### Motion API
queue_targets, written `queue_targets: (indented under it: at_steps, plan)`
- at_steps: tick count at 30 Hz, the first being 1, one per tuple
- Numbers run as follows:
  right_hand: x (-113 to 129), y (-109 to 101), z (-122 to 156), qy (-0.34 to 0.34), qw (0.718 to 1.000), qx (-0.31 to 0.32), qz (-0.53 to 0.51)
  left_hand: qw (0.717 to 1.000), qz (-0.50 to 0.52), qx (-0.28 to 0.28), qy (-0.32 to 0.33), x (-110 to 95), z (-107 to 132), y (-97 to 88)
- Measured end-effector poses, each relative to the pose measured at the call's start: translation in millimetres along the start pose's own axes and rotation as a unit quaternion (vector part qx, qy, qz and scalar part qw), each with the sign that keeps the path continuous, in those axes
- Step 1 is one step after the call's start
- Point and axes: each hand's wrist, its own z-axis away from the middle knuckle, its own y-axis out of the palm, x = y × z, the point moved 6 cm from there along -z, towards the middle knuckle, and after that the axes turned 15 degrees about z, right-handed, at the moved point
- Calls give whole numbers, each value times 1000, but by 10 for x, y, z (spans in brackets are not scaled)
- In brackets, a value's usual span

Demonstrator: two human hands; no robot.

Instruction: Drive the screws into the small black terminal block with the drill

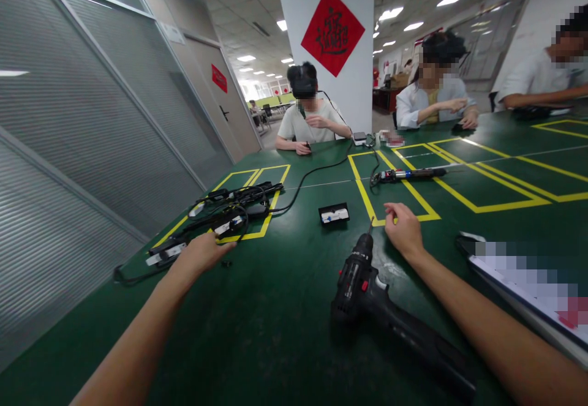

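Note:
My left hand point(204, 254) reaches to the near edge of the cable pile on the left, its thumb stretched out and apart. It is beside a black part with a white label point(228, 226); its other fingers are mostly hidden, and I see nothing held. Just right of the thumb lie tiny dark pieces, perhaps screws point(226, 264). My right hand point(403, 231) rests on the table with loosely bent fingers and nothing visible in them. Left of that forearm lies a black cordless drill point(362, 289), its bit pointing away. Beyond it sits a small black box-like part with a white label point(334, 215).
Black cables point(257, 195) lie within yellow tape at left. A dark electric screwdriver point(411, 174) with a cord lies across the tape lines. At right is a clipboard-like object with papers point(519, 289). Three people sit across the green table point(275, 308).

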Motion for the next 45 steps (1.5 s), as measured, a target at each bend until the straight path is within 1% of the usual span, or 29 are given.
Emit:
queue_targets:
  at_steps: [1, 3, 5, 8, 10, 11, 13, 15, 17, 20, 22, 25, 28, 30, 31, 33, 36, 38, 42, 45]
  plan:
    - [-2, 9, -4, 2, 1000, 3, 3, 999, 16, -18, 30, -179, 18, 17]
    - [-4, 15, -8, 5, 1000, 9, 8, 991, 58, -38, 114, -622, 95, 133]
    - [6, 2, -4, 5, 1000, 17, 11, 971, 116, -67, 200, -1090, 211, 284]
    - [62, -43, -4, 0, 999, 32, 9, 934, 187, -67, 297, -1688, 344, 564]
    - [153, -57, -26, -10, 999, 48, 2, 903, 222, -46, 365, -1999, 374, 741]
    - [220, -46, -44, -19, 998, 59, -3, 890, 241, -40, 385, -2111, 359, 817]
    - [396, 18, -90, -44, 995, 87, -16, 868, 280, -22, 408, -2267, 292, 954]
    - [596, 130, -126, -73, 990, 119, -27, 848, 334, -8, 411, -2339, 210, 1055]
    - [780, 258, -133, -101, 982, 154, -34, 831, 379, 14, 406, -2354, 159, 1124]
    - [926, 375, -104, -113, 977, 177, -36, 815, 413, 44, 405, -2331, 170, 1155]
    - [939, 377, -86, -105, 979, 170, -37, 812, 421, 54, 401, -2310, 199, 1149]
    - [917, 310, -84, -95, 983, 151, -50, 810, 436, 71, 387, -2302, 209, 1166]
    - [928, 225, -106, -103, 981, 141, -84, 798, 466, 89, 373, -2308, 169, 1213]
    - [949, 177, -121, -108, 979, 135, -112, 794, 483, 91, 358, -2299, 127, 1241]
    - [952, 160, -127, -105, 978, 131, -125, 796, 484, 87, 352, -2291, 110, 1247]
    - [932, 145, -134, -82, 978, 120, -147, 810, 471, 69, 342, -2277, 89, 1247]
    - [839, 182, -129, -24, 981, 102, -165, 839, 433, 37, 327, -2261, 84, 1232]
    - [768, 237, -120, 10, 981, 98, -167, 851, 413, 12, 323, -2255, 91, 1213]
    - [685, 349, -106, 46, 979, 114, -160, 870, 352, -56, 341, -2251, 135, 1143]
    - [670, 394, -109, 56, 979, 129, -147, 883, 279, -82, 369, -2266, 194, 1095]
